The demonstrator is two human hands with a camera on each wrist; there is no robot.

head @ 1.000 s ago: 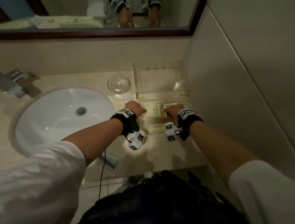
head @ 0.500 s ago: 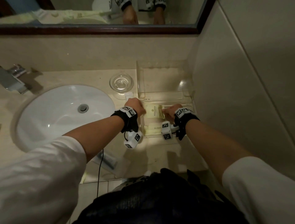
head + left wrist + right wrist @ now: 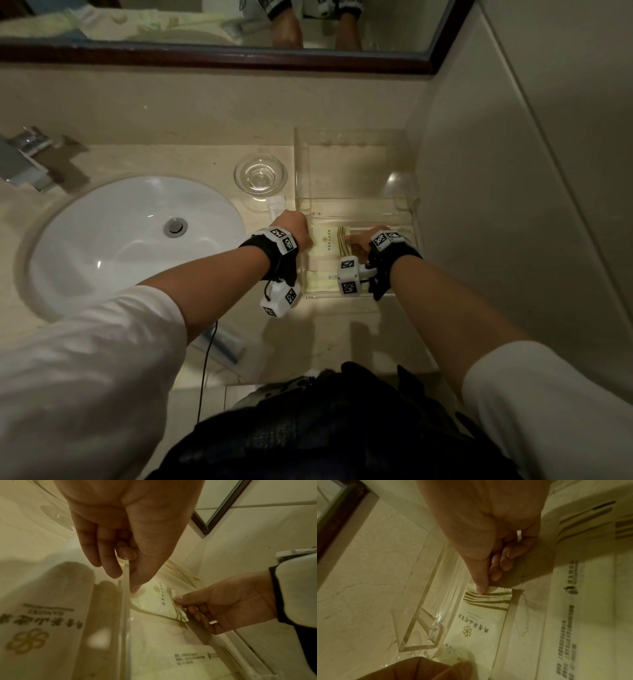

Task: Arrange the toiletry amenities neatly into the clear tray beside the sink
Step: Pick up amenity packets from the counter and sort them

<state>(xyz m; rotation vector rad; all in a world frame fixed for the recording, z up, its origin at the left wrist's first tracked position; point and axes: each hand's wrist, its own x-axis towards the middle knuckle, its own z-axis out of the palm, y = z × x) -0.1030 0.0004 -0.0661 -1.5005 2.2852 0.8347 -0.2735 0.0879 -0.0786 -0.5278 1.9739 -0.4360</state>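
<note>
Head view first: both my hands are down in the clear tray (image 3: 356,209) that stands on the counter (image 3: 178,161) right of the sink (image 3: 120,240), against the side wall. My left hand (image 3: 291,228) is at the tray's left wall and my right hand (image 3: 364,240) at the other end of a cream packet (image 3: 325,241) lying flat in the near part of the tray. A small white tube (image 3: 276,207) lies outside, just beside the tray's left wall, near a glass dish (image 3: 260,174).

Left wrist view: my left hand (image 3: 126,524) straddles the tray wall, thumb tip pressing the packet (image 3: 154,601) down inside, the other fingers hanging loosely outside the wall. My right hand (image 3: 228,604) pinches the packet's striped, saw-toothed end.

Right wrist view: thumb and curled fingers of my right hand (image 3: 489,540) nip that toothed edge of the packet (image 3: 481,616), which runs alongside the tray's inner divider (image 3: 441,601). More printed packets (image 3: 570,615) lie flat beside it.

To do this well, I judge I should keep the left thumb as an anchor, draw the striped end gently until the packet lies flat and parallel to the divider, logo up, without creasing it, then let go lightly so nothing springs askew. The tube outside is not yet in.
</note>
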